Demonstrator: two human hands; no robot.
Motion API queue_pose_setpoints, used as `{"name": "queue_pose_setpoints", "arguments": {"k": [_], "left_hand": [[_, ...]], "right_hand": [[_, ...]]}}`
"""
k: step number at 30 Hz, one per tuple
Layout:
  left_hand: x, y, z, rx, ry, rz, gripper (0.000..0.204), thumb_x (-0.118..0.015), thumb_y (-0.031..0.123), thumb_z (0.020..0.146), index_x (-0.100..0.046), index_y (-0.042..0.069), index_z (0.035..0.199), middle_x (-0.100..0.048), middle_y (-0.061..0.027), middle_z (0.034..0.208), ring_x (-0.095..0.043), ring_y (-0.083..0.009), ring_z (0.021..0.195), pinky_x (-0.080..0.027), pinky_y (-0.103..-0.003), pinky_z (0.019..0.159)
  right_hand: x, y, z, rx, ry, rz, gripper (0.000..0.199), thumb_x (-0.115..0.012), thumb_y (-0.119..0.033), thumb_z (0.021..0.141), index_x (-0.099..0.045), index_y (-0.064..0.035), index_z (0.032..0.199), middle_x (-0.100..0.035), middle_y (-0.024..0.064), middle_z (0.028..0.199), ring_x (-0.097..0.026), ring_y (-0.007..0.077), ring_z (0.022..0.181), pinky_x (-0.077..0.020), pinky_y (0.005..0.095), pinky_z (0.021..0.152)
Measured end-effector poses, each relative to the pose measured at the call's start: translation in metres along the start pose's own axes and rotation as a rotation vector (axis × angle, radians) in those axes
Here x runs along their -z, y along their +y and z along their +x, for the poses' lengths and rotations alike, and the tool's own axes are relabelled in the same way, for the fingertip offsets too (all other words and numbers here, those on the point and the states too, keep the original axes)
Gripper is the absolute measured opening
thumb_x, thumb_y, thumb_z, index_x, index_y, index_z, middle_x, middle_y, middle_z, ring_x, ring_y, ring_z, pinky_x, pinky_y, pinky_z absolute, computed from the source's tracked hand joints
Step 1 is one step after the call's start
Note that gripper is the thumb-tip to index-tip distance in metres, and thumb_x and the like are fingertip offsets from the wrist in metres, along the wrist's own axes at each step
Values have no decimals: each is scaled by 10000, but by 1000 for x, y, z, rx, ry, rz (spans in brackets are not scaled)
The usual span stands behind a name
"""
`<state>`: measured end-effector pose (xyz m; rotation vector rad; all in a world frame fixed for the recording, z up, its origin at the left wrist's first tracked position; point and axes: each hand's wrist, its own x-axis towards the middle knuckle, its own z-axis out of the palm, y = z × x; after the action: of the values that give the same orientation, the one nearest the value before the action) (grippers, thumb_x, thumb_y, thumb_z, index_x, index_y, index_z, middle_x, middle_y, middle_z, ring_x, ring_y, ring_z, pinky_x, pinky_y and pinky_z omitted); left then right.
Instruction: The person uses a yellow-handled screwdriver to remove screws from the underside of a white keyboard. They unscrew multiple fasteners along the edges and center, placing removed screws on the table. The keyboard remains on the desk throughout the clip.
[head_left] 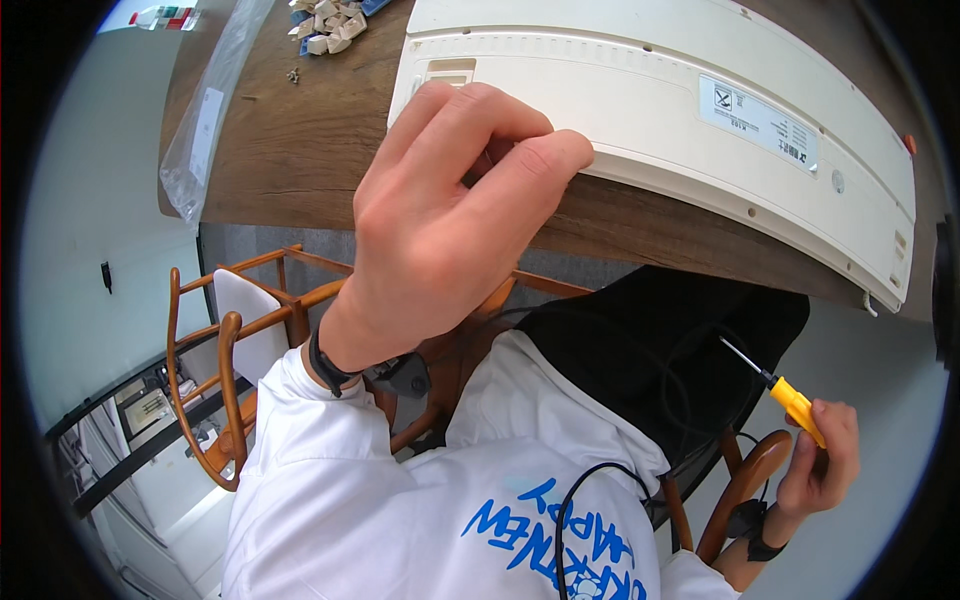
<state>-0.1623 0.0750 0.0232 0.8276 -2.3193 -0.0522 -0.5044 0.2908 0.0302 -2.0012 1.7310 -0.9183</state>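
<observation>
Here, the near edge of a cream keyboard point(660, 110) (turned upside down on the wooden table point(300, 140)) is pinched by the left hand point(440, 220). A yellow screwdriver point(785, 393) is gripped in the right hand point(822, 460), low and well apart from the keyboard. Loose keycaps point(328, 28) are piled far beyond the left hand.

wooden table point(300, 140) | wooden chair point(225, 370), white seat | pale wall point(90, 200) | grey floor

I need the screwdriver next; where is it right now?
In the head view the yellow-handled screwdriver is at lower right, held in the right hand off the table's edge, its tip pointing up-left toward the cream keyboard case.
</observation>
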Motion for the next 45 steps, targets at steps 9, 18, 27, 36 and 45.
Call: {"name": "queue_pose_setpoints", "arguments": {"k": [9,18,27,36,45], "left_hand": [[-2,1,0,39,-38,-23,199,-849,-57,776,-780,31,941,-687,-65,884,-678,-199,789,-532,-283,645],[-2,2,-4,87,-32,-58,181,-842,-43,810,-796,37,966,-723,-72,880,-703,-181,781,-539,-268,660],[-1,1,-7,132,-10,-120,199,-836,-37,836,-805,42,1017,-745,-81,909,-704,-174,782,-544,-262,658],[2,-2,-10,67,-37,-50,244,-827,-57,826,-828,69,1035,-695,-59,905,-675,-167,770,-504,-264,611],[3,2,-12,45,-37,-28,249,-831,-60,817,-831,81,1023,-703,-58,919,-677,-163,778,-505,-253,609]], "right_hand": [[2,0,0,4,3,-9,265,-649,16,882,-692,9,1144,-696,192,917,-656,275,741,-509,312,663],[4,-2,2,37,-8,-30,267,-653,8,877,-690,3,1141,-700,192,905,-672,273,743,-511,320,655],[4,-1,3,56,-24,-50,261,-651,-3,885,-691,-4,1143,-703,192,903,-672,270,735,-512,319,640],[1,0,3,73,-25,-53,255,-654,-12,876,-691,4,1128,-695,192,873,-661,269,701,-503,316,618],[1,1,3,80,-31,-36,269,-655,-3,857,-684,27,1122,-685,197,861,-644,273,695,-492,324,607]]}}
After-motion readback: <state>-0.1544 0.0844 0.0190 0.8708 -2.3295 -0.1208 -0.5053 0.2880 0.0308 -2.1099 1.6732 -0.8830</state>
